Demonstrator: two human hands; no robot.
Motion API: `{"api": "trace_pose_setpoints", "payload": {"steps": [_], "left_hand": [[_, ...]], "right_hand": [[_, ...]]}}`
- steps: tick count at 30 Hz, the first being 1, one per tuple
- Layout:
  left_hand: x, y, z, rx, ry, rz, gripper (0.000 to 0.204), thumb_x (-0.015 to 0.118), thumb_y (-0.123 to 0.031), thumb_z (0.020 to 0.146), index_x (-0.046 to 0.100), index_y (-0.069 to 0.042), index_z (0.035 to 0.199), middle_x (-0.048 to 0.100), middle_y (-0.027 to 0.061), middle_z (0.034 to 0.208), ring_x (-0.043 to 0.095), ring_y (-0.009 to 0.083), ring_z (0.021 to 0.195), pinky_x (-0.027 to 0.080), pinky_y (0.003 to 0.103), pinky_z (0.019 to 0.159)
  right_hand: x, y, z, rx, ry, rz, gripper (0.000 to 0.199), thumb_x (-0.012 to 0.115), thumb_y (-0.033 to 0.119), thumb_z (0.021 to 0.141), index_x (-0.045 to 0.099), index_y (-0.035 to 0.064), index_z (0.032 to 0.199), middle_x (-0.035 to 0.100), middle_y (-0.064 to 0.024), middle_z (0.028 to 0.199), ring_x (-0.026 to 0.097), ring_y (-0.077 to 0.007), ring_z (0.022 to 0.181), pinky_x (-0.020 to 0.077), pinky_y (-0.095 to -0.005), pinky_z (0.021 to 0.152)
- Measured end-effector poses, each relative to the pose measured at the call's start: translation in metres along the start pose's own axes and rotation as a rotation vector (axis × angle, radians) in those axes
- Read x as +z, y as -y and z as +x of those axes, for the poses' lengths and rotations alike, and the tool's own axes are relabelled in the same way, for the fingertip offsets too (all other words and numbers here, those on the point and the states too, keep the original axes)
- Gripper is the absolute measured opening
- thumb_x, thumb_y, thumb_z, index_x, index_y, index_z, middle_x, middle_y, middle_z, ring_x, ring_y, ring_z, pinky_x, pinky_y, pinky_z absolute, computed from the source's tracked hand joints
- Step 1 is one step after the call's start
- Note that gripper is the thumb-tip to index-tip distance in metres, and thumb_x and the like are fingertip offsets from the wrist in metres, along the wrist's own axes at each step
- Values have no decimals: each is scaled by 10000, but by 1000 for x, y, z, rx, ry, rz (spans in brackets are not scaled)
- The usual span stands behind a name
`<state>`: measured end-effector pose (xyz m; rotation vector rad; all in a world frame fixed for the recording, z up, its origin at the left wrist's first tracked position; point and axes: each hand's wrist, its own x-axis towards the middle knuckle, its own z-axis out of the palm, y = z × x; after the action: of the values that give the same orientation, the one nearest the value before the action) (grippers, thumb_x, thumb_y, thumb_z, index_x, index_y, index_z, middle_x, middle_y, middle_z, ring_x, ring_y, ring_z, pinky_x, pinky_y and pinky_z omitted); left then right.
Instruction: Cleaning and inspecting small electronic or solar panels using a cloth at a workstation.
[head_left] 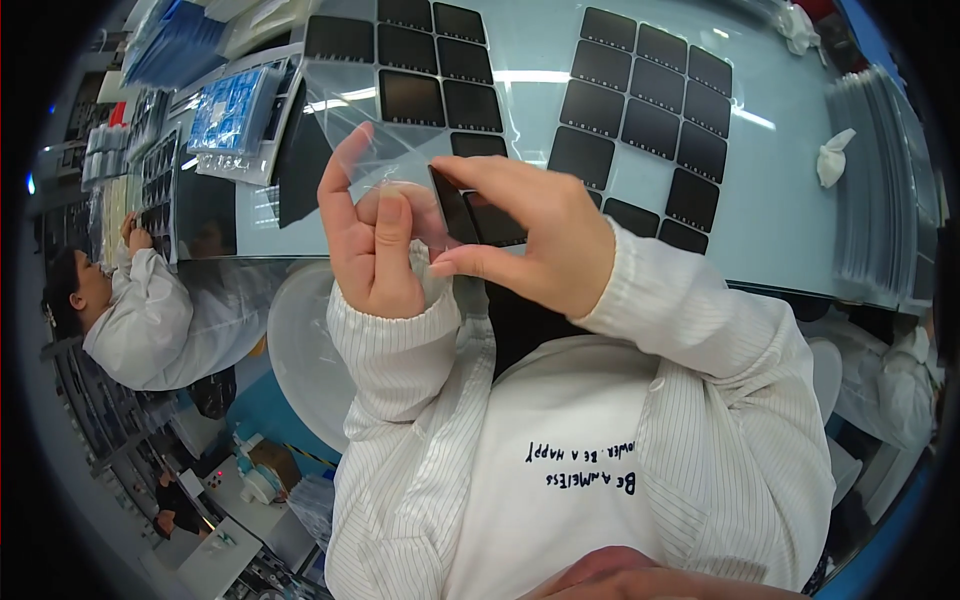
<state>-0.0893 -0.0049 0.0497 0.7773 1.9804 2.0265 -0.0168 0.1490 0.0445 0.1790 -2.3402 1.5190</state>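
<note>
Between the thumb and fingers of my right hand (545,225) is a thin black square plate (453,203), gripped by its edges and tilted steeply. My left hand (375,245) is closed on a clear plastic film (385,150), its thumb pressed in and one finger pointing up. The film reaches up and away from the left hand, over part of the table. The plate's left edge is close to the left fingers; whether they touch it I cannot tell. Beyond my hands, rows of similar black plates (410,98) lie on the pale glossy table (535,95).
A second group of black plates (655,125) lies to the right. Stacked clear sheets (880,185) stand at the right edge, near a crumpled white wad (835,157). Blue-and-white packets (228,110) lie at left. A co-worker in white (150,315) sits on the left.
</note>
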Motion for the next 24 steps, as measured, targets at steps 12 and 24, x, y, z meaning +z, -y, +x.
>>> {"api": "trace_pose_setpoints", "payload": {"steps": [12,24], "left_hand": [[-13,6,13,-54,137,44,468,416,-152,1001,234,16,1398,671,123,857,620,121,640,442,200,571],[-16,27,5,-39,-11,-93,489,413,-133,994,201,6,1412,671,223,999,697,277,863,574,310,714]], "right_hand": [[-5,-17,17,481,84,617,636,843,222,687,578,40,1235,634,-92,1065,623,-182,964,497,-303,868],[20,-21,12,335,-146,899,506,733,194,829,555,43,1279,605,-33,1092,570,-135,999,445,-306,930]]}}
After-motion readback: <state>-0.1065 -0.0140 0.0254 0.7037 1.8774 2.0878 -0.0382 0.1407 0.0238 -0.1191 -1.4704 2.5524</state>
